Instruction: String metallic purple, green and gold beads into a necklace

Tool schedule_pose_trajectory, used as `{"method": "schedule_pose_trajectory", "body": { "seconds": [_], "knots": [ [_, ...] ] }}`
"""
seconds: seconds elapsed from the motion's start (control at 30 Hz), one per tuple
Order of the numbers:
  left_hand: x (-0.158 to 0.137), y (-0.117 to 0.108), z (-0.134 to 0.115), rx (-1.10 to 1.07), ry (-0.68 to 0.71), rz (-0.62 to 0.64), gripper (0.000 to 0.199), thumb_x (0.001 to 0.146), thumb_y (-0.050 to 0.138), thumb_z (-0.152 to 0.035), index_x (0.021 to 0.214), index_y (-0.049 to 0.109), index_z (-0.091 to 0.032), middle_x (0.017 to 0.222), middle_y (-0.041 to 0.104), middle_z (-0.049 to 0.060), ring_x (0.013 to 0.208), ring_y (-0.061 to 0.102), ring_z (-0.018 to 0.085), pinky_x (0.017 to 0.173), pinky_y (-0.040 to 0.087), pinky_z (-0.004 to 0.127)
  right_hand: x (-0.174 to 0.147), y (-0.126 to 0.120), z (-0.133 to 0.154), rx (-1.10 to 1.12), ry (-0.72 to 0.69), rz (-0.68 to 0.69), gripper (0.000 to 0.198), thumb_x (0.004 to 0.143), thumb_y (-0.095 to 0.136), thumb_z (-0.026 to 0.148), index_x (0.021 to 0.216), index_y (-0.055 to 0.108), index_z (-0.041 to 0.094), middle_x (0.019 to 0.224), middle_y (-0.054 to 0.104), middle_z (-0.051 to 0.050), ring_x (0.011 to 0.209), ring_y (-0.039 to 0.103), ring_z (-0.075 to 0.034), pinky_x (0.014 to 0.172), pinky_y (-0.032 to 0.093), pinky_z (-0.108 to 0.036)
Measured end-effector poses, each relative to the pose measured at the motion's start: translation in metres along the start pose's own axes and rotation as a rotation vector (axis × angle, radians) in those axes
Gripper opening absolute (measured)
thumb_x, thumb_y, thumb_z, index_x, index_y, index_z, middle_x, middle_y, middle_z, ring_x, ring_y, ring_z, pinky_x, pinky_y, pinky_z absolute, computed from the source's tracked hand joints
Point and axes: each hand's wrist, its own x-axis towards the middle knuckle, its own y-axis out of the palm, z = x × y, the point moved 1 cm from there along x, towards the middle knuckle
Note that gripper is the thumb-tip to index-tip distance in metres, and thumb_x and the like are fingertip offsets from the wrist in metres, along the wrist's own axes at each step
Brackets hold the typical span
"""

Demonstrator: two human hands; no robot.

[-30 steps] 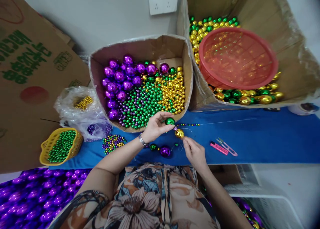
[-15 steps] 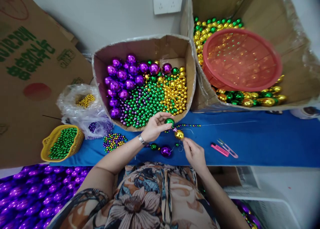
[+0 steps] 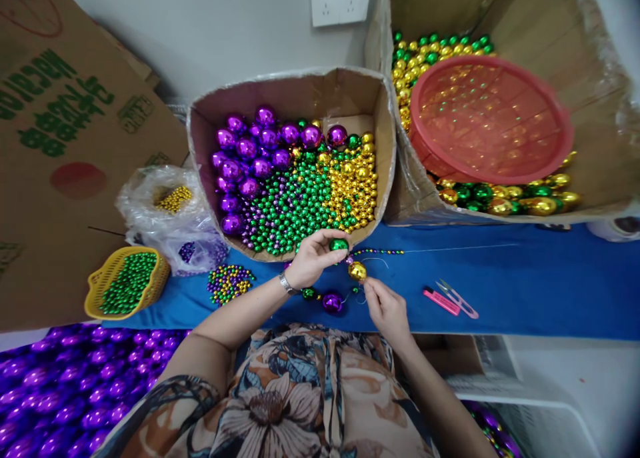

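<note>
My left hand [image 3: 316, 256] pinches a shiny green bead [image 3: 339, 244] between thumb and fingers, just in front of the middle cardboard box. Close to it, a gold bead [image 3: 357, 270] hangs on the string with a small purple bead beside it. My right hand [image 3: 385, 309] has its fingertips closed at the lower edge of the gold bead; whether they grip the bead or the string there I cannot tell. A large purple bead [image 3: 333, 303] and a smaller green bead [image 3: 309, 294] lie strung on the blue cloth below. Tiny beads [image 3: 377, 251] line a thread running right.
The middle cardboard box [image 3: 293, 88] holds purple, green and gold beads. Right of it stands a bigger box with a red basket [image 3: 493, 118] inside. Thread snips [image 3: 457, 299] and a pink cutter [image 3: 441, 301] lie rightward. A yellow basket [image 3: 95, 291] of green beads stands left.
Both hands stay nearly where they were, with the green and gold beads between them. The green bead has turned slightly in my left fingers, and the whole view has shifted a little.
</note>
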Motion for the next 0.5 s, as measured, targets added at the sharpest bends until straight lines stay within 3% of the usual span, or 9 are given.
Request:
{"method": "schedule_pose_trajectory", "body": {
  "seconds": [0.23, 0.5],
  "knots": [
    [-0.0023, 0.0009, 0.0004, -0.111, -0.117, -0.045, 0.042, 0.068, 0.084, -0.025, 0.104, 0.064, -0.018, 0.105, 0.071, 0.008, 0.090, 0.070, 0.018, 0.082, 0.054, 0.032, 0.0005, -0.0019, 0.0030, 0.036, 0.015, 0.013, 0.025, 0.098, 0.043, 0.025, 0.099, 0.067, 0.020, 0.092, 0.075, -0.006, 0.079, 0.071, -0.015, 0.072, 0.055, -0.024],
    [-0.0040, -0.0012, 0.0010, -0.026, -0.023, -0.012, 0.041, 0.068, 0.084, -0.024, 0.103, 0.064, -0.019, 0.108, 0.070, 0.008, 0.094, 0.069, 0.018, 0.084, 0.055, 0.033, 0.0009, -0.0019, 0.0033, 0.032, 0.001, 0.009, 0.025, 0.097, 0.043, 0.024, 0.099, 0.068, 0.021, 0.091, 0.075, -0.005, 0.077, 0.071, -0.015, 0.071, 0.055, -0.024]
  ]
}}
